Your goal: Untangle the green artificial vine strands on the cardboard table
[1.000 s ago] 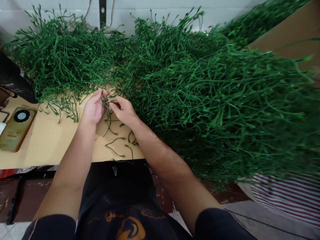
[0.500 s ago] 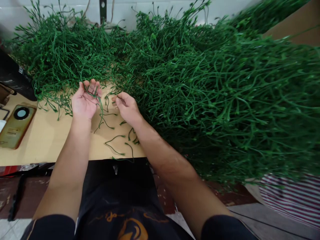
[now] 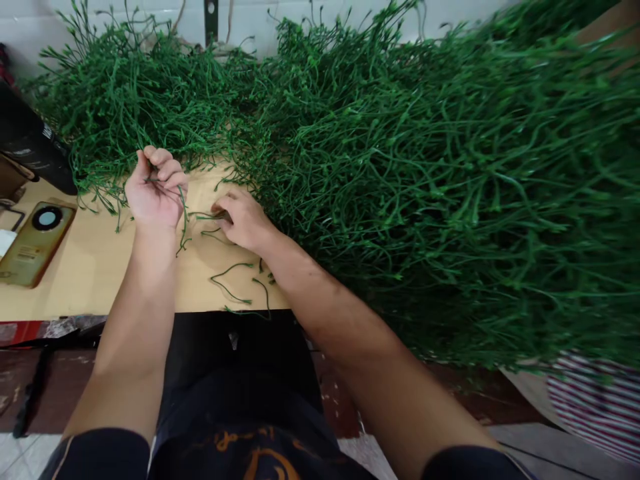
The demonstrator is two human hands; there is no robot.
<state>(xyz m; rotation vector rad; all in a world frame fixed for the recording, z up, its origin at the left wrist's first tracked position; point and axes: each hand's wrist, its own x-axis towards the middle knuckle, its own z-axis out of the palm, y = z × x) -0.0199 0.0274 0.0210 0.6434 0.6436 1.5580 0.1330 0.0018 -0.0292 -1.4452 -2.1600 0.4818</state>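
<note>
Left hand (image 3: 156,188): fingers curled narrow round green stems (image 3: 183,217), tails hanging below; palm lay more open 0.5 s ago. Right hand (image 3: 243,219): fingers bent narrow at a stem (image 3: 201,216) jutting left from the fingertips; grip cannot be told. Hands now apart, nearly together 1.0 s ago. Loose stems (image 3: 231,267) nearer the body than the right fingers; large pile (image 3: 425,180) to their right. Lettering on bottle (image 3: 33,140), left of left fingers: illegible.

Gold phone (image 3: 36,247) near black cylinder (image 3: 31,143)
</note>
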